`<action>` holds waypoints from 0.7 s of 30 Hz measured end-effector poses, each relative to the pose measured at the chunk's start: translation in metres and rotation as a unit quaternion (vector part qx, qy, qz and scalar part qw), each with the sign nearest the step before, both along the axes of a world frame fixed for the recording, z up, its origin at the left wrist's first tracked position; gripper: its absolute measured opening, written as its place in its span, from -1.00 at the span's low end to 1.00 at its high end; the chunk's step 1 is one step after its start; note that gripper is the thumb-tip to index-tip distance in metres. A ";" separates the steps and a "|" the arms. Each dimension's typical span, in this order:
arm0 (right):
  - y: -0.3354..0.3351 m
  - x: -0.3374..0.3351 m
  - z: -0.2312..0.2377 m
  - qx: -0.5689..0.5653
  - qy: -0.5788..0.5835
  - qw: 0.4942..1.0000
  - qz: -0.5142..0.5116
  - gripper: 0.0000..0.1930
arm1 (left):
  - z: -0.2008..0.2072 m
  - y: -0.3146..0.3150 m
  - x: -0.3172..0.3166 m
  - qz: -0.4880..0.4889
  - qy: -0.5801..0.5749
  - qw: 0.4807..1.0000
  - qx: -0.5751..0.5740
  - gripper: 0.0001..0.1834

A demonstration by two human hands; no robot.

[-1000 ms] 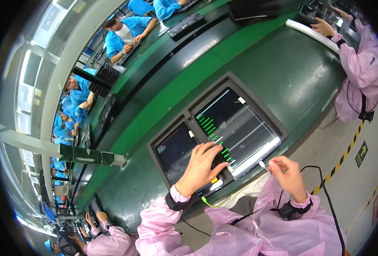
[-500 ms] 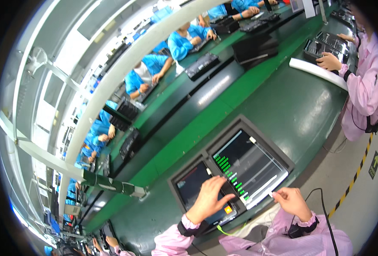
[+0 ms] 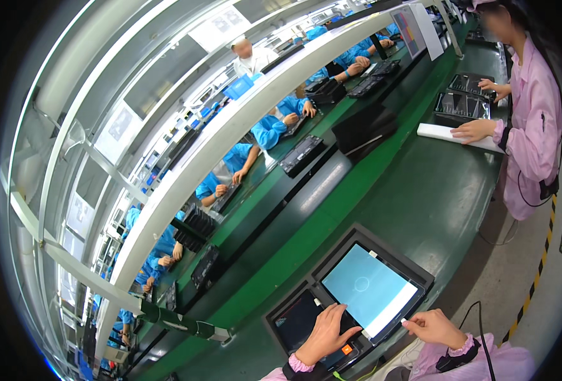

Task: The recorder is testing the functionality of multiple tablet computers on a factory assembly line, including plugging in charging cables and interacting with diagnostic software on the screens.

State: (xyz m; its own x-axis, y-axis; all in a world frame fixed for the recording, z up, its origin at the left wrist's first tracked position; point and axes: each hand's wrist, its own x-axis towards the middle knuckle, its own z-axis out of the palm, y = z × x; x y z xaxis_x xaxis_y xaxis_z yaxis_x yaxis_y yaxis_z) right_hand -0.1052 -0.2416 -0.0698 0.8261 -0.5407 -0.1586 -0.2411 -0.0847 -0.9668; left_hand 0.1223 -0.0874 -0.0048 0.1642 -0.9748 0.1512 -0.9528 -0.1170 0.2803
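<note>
Two tablets lie side by side in a dark grey tray [image 3: 414,261] on the green bench. On the right one, the tablet with a light-blue lit screen [image 3: 373,282], a faint circle shows in the middle. The dark-screened tablet [image 3: 294,320] to its left is partly covered by my left hand [image 3: 324,335]. That hand is open, fingers spread, with its fingertips near the inner edge of the lit tablet. At the lit tablet's lower right corner, my right hand [image 3: 434,328] has thumb and fingers pinched together; whatever is between them is too small to make out.
A black cable [image 3: 484,336] loops beside my right forearm. To the far right, a co-worker in pink [image 3: 538,120] rests a hand on a white bar [image 3: 438,131]. A black sheet-like item [image 3: 363,130] lies across the line, where people in blue work on dark panels.
The right tablet's screen has turned from dark with green text lines to light blue with a circle. The whole view has shifted. The pink-clad co-worker's hand is now on the white bar.
</note>
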 end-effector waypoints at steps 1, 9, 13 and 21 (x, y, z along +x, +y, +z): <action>0.001 -0.001 0.001 -0.001 0.002 1.000 0.000 -0.67 | 0.001 0.000 -0.001 0.004 0.004 1.000 0.006 -0.32; 0.000 0.002 0.004 0.022 0.014 1.000 0.008 -0.72 | -0.002 0.004 -0.005 0.027 0.037 0.999 0.029 -0.32; 0.000 0.001 0.007 0.030 0.011 0.999 0.004 -0.73 | -0.005 0.005 -0.006 0.038 0.041 0.998 0.032 -0.33; 0.000 0.002 0.011 0.028 0.013 0.999 0.014 -0.73 | -0.011 0.003 -0.005 0.035 0.026 0.998 0.053 -0.30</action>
